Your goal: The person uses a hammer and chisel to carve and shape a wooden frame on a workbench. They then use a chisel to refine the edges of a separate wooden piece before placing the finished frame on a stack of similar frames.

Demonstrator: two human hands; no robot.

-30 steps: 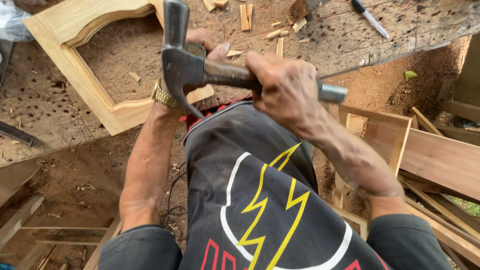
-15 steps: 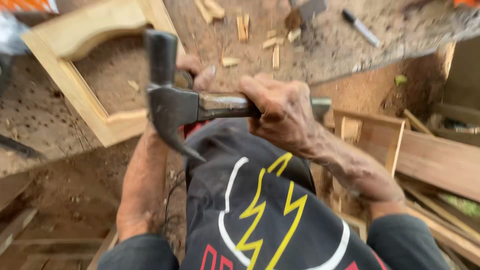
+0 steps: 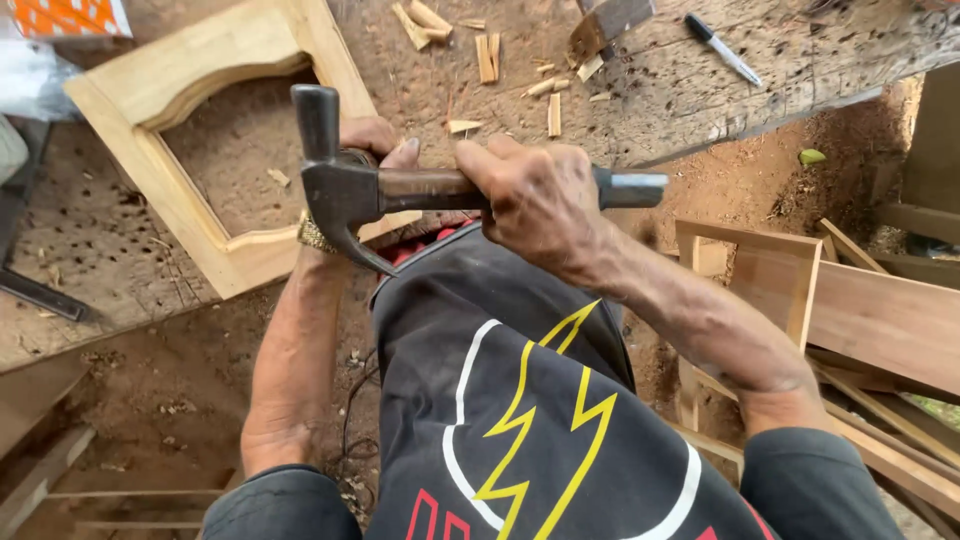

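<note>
While the right hand [image 3: 540, 200] is clamping its grip around the claw hammer [image 3: 345, 185] mid-frame, the left hand [image 3: 375, 140] is sitting right behind the head, closed on something I can't make out, by the wooden frame [image 3: 150, 85] on the desk [image 3: 700, 85]. Risky: a glancing swing could be catching those fingers. An orange-and-white patterned package [image 3: 70, 17] is peeking in upper left.
</note>
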